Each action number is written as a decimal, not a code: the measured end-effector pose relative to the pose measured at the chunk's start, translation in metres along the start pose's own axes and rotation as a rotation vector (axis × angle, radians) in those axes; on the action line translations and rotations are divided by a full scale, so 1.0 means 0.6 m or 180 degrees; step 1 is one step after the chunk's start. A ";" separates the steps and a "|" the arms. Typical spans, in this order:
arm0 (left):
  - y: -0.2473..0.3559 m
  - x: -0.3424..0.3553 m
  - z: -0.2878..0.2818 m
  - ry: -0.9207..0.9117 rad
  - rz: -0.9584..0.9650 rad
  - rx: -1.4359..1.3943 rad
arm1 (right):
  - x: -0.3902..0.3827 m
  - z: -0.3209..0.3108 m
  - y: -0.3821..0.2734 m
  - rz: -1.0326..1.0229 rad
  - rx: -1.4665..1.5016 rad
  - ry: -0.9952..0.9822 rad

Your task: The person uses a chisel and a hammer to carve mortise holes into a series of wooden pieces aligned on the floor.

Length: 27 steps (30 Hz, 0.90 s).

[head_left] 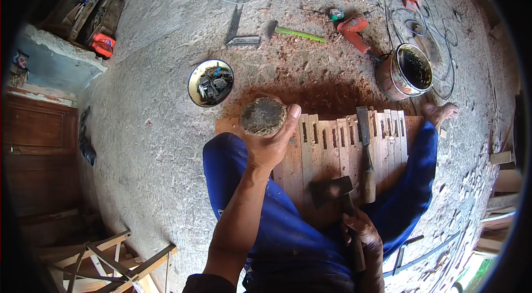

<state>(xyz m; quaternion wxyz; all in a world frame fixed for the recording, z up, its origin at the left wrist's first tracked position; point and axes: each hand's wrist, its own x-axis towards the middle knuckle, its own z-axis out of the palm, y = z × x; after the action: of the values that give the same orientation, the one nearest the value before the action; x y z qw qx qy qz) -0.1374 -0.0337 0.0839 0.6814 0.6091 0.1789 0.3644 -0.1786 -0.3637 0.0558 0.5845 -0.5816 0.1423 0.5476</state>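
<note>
My left hand (270, 149) is closed around a round, dark grey block (262, 117) with a frayed, straw-coloured rim, held up above my bent knee. It looks like the worn end of a piece of wood; its far side is hidden. My right hand (363, 229) grips the handle of a hammer (331, 189), whose dark head hangs over a row of wooden strips (327, 152). Slots are cut near the far ends of these strips. Across them lies a chisel (366, 152) with a wooden handle, touched by neither hand.
Beyond the strips are a bowl of metal bits (213, 85), a try square (244, 40), a green-handled hammer (299, 34), an orange drill (353, 31), a tape measure (336, 14) and a stained can (389, 80). Cables (446, 49) trail at right. A wooden frame (113, 262) stands lower left.
</note>
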 end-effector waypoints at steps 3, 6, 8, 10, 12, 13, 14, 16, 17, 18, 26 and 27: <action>0.005 -0.002 0.001 -0.0019 -0.0015 0.0049 | 0.004 -0.002 0.005 -0.0027 -0.0005 -0.0043; -0.001 -0.002 0.004 -0.0149 -0.0087 0.0202 | 0.004 -0.001 0.004 -0.0056 -0.0023 -0.0067; -0.009 -0.003 0.011 -0.0141 -0.0014 0.0402 | 0.001 0.003 0.002 -0.0063 -0.0036 -0.0046; -0.014 0.000 0.025 -0.0026 0.0191 0.0649 | 0.002 0.002 0.005 -0.0091 -0.0050 -0.0021; -0.015 0.014 0.020 0.0184 0.0505 0.0944 | 0.002 -0.001 0.011 -0.0108 -0.0062 -0.0013; -0.033 0.023 0.011 0.0434 0.0666 0.0939 | 0.002 -0.004 0.012 -0.0124 -0.0081 -0.0026; -0.028 0.037 0.008 0.0665 0.0825 0.0932 | 0.003 -0.003 0.016 -0.0142 -0.0082 -0.0035; -0.004 0.076 -0.010 0.0912 0.2062 0.1365 | 0.006 0.000 0.016 -0.0183 -0.0068 -0.0031; 0.000 0.085 -0.020 0.0905 0.1516 0.0962 | 0.004 -0.001 0.016 -0.0192 -0.0055 -0.0001; 0.006 0.086 -0.027 0.0688 0.1161 0.0660 | 0.002 -0.003 0.018 -0.0168 -0.0057 -0.0002; -0.008 0.027 -0.019 0.0197 0.0983 0.0666 | -0.004 0.006 0.013 -0.0171 0.0122 0.0009; -0.011 0.026 -0.020 0.0187 0.1006 0.0687 | -0.004 0.008 0.013 -0.0166 0.0075 -0.0001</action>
<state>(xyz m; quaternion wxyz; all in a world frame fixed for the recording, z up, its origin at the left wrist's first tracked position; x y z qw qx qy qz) -0.1338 -0.0141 0.0785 0.5409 0.6883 0.1389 0.4631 -0.1881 -0.3631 0.0552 0.6054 -0.5781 0.1334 0.5305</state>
